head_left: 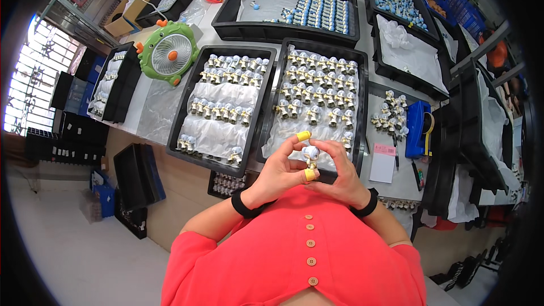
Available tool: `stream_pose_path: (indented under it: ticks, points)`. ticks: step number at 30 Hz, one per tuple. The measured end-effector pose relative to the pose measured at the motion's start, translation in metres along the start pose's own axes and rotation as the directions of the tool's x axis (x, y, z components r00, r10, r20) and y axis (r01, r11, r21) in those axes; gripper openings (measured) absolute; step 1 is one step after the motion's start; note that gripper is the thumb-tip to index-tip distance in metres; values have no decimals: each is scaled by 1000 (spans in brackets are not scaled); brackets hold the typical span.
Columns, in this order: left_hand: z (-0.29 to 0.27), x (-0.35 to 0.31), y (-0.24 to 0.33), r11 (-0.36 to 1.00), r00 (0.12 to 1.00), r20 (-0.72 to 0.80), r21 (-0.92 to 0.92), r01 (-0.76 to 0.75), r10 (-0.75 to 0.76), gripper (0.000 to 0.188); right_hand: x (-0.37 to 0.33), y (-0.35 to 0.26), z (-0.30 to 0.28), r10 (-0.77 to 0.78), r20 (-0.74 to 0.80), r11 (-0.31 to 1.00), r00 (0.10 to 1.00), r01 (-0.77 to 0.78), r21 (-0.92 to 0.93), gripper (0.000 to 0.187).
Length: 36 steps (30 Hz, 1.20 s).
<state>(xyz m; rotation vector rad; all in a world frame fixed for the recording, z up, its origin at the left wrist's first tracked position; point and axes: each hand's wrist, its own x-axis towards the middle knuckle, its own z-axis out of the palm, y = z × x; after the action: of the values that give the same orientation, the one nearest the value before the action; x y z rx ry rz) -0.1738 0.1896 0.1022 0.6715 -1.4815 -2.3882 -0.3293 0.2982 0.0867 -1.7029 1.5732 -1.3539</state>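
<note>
With left hand (277,174) in two yellow finger caps (304,136), clamps one toy (310,154), small, white-headed; can't judge right hand (346,175).

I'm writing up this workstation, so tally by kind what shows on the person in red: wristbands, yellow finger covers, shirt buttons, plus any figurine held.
Black wristbands: 2
Yellow finger covers: 2
Shirt buttons: 5
Held figurine: 1
Total: 10
</note>
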Motion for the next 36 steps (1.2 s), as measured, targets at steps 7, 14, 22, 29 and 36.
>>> stream_pose_path:
  ticks: [7,14,22,29,36]
  points:
    - [-1,-2,-1,997,999,23,-73,-24,26,72,-2,2,3,62,-12,994,998,-61,91,74]
    - [-1,-1,-6,988,995,-22,120,-94,97,67,2,-3,2,22,-44,1000,999,-21,11,70]
    - [-9,4,-8,990,1000,-13,-141,10,-12,52,6,-6,-5,-45,-107,994,993,34,-107,72]
    - [-7,9,-7,989,999,41,-146,17,-12,41,12,-5,-2,-125,-155,987,980,107,-119,84]
    - [-9,14,-6,923,973,224,-363,129,-48,48,16,-5,7,-38,-92,998,995,33,-55,92]
